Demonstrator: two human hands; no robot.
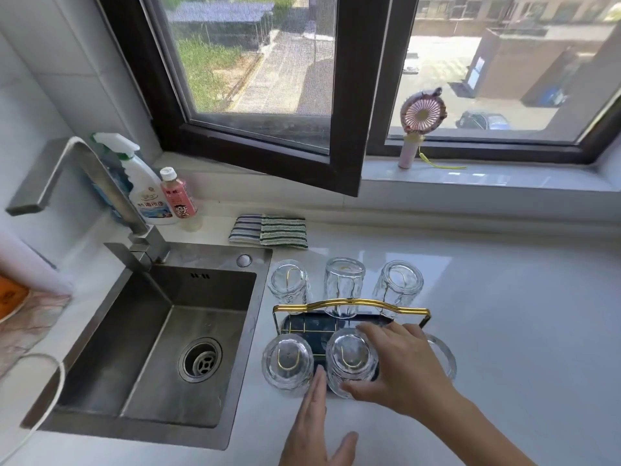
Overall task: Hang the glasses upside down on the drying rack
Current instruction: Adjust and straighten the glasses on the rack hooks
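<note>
The drying rack (349, 303) has a gold wire handle and a dark tray, and stands on the white counter right of the sink. Three clear glasses hang upside down on its far pegs: left (288, 280), middle (344, 280), right (399, 284). On the near side a glass (285, 363) hangs at the left. My right hand (400, 364) grips the near middle glass (349, 359), which sits upside down over a gold peg. Another glass (443, 358) shows partly behind that hand. My left hand (316, 428) is open, fingers straight, beside the near glasses.
A steel sink (161, 338) with a square faucet (90, 183) lies to the left. Behind it stand a spray bottle (144, 190) and a small drink bottle (176, 195). Folded striped cloths (268, 230) lie behind the rack. A pink hand fan (418, 126) stands on the window sill.
</note>
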